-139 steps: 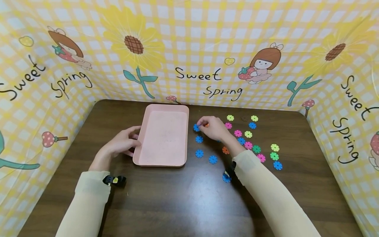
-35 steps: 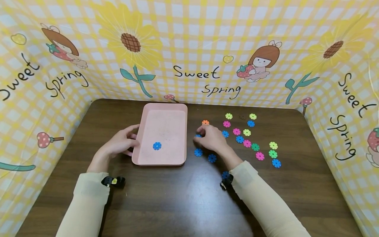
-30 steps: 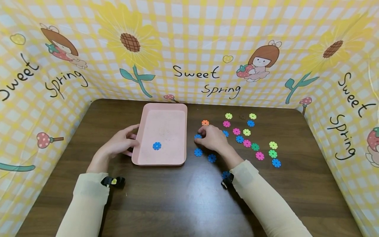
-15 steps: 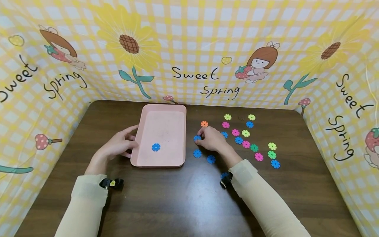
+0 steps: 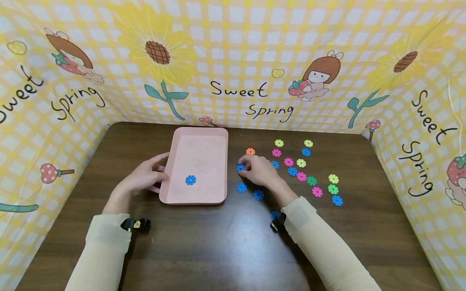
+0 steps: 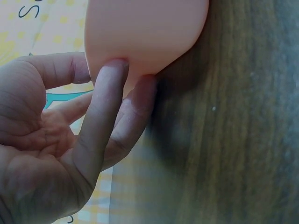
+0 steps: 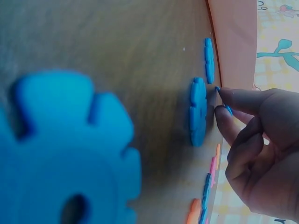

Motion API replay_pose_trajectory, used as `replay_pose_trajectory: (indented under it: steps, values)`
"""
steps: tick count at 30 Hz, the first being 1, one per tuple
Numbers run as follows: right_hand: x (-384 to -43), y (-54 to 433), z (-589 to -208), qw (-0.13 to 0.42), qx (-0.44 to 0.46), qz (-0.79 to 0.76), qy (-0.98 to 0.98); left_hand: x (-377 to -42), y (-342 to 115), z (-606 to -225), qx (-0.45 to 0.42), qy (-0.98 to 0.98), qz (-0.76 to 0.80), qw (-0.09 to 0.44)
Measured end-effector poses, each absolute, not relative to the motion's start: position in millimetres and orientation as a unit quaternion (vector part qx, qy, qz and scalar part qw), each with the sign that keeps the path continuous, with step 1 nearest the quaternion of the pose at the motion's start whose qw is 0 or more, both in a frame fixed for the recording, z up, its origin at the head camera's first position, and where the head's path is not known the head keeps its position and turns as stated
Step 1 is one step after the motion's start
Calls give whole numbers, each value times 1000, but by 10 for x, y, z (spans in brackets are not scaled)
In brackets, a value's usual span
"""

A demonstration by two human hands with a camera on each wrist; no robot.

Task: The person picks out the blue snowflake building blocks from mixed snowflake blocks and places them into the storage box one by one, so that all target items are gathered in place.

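Note:
My right hand (image 5: 260,169) pinches a blue snowflake disc (image 5: 240,168) between thumb and forefinger, just right of the pink tray (image 5: 193,200). In the right wrist view only a thin edge of that disc shows between the fingertips; the other fingers are curled into the palm. Inside the tray lies another blue snowflake disc (image 5: 191,180). My left hand (image 5: 147,176) rests on the tray's left side; the left wrist view shows its fairly straight, spread fingers (image 6: 98,112) touching the outer wall.
Near the right hand lie more blue discs (image 5: 242,188) and an orange disc (image 5: 250,151). Farther right, several pink, yellow, green and blue discs are scattered, with a dark brown one (image 5: 295,144) at the back. A patterned cloth (image 5: 233,60) walls in the table.
A blue disc came to lie in the tray after the earliest frame. The right hand then took hold of another blue disc, which shifts slightly left. The left hand stays at the tray.

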State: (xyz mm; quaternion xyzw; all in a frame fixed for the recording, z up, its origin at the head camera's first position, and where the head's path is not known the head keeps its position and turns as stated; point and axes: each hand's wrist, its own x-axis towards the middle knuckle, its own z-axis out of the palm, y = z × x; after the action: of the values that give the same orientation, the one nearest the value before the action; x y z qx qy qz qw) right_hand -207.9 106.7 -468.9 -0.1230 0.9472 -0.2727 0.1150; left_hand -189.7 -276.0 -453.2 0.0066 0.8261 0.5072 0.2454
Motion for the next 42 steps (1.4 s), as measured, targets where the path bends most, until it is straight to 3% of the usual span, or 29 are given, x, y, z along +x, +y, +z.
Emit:
replay_pose_trajectory:
  steps: [10, 19, 27, 42]
  values:
    - [-2073, 1093, -4685, 109, -139, -319, 931, -1867, -2764, -4532, 8, 825, 510, 243]
    - [-2049, 1013, -4455, 77, -171, -363, 913, -1873, -2769, -4529, 12, 826, 509, 242]
    - [-2008, 739, -4336, 82, -195, -401, 891, -1871, -2787, -4528, 12, 828, 507, 240]
    - [-2070, 153, -4477, 104, -218, -430, 870, -1875, -2767, -4515, 11, 825, 511, 239]
